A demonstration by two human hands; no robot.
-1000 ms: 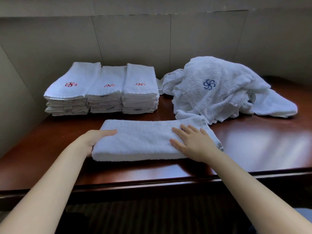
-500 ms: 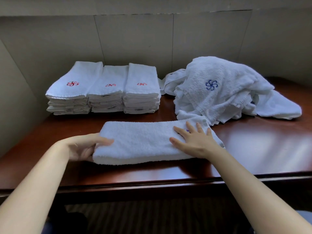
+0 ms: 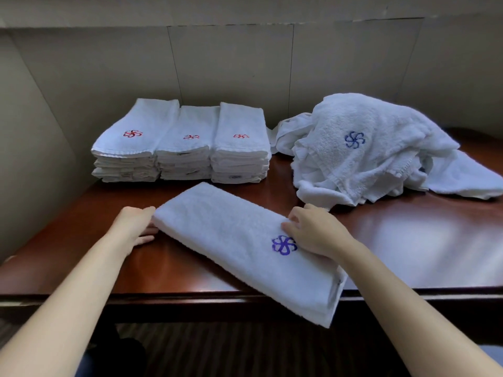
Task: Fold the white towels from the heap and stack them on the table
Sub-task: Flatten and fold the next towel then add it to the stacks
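Towels lie all over our brown bench. We see no boxes or baskets here, so the bench itself carries everything. At the back left, three stacks of folded towels stand side by side, touching, each with a red flower mark on top. At the back right sits the messy heap of white towels, with a blue flower mark showing. Near us lies one folded towel, long and slanted, with a blue flower mark on it. Its near end hangs over the front edge of the bench. Our left hand holds the far left end, thumb on top and fingers tucked under. Our right hand rests on top beside the blue mark, fingers bent and pressing down.
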